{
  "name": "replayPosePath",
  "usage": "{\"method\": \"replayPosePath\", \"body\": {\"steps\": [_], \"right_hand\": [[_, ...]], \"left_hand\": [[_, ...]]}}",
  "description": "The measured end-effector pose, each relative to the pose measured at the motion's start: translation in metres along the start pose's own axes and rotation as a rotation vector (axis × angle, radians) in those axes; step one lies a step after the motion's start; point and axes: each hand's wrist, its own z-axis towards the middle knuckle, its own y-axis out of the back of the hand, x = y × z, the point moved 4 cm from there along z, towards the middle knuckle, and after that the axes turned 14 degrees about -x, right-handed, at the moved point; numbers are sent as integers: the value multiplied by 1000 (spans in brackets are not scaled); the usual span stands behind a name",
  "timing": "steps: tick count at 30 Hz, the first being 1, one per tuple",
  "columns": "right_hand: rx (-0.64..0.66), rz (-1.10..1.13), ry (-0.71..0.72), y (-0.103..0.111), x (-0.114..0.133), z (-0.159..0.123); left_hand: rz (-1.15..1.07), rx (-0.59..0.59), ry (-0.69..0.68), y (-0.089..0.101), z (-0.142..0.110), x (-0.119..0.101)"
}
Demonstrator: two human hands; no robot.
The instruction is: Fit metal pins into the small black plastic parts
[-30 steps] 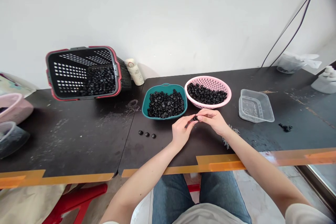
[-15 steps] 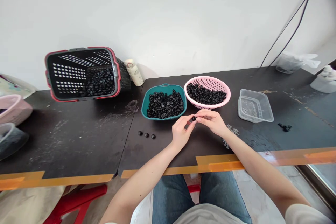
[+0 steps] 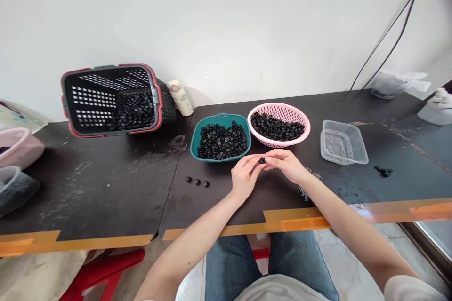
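Observation:
My left hand and my right hand meet over the black table, fingertips pinched together on a small black part. Just behind them stand a teal basket and a pink colander, both filled with several small black round parts. Three loose black parts lie in a row on the table to the left of my left hand. A small heap of thin metal pieces lies by my right forearm.
A black crate with a red rim lies tipped at the back left, with black parts inside. A white bottle leans on the wall. A clear plastic tub sits right of the colander. More bowls stand at the far left edge.
Both hands stay together on the small black part; the fingers have closed in a little tighter and dipped slightly. Nothing else has moved.

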Motion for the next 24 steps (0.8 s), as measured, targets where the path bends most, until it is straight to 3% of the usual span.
{"method": "replayPosePath", "body": {"steps": [8, 14, 20, 24], "right_hand": [[97, 113, -192, -6, 2, -2], [107, 36, -206, -3, -2, -1], [235, 45, -253, -6, -5, -2], [207, 67, -220, -7, -10, 0]], "left_hand": [[62, 34, -31, 0, 1, 0], [89, 28, -28, 1, 2, -1], [97, 45, -26, -1, 1, 0], [89, 59, -25, -2, 2, 3]]}}
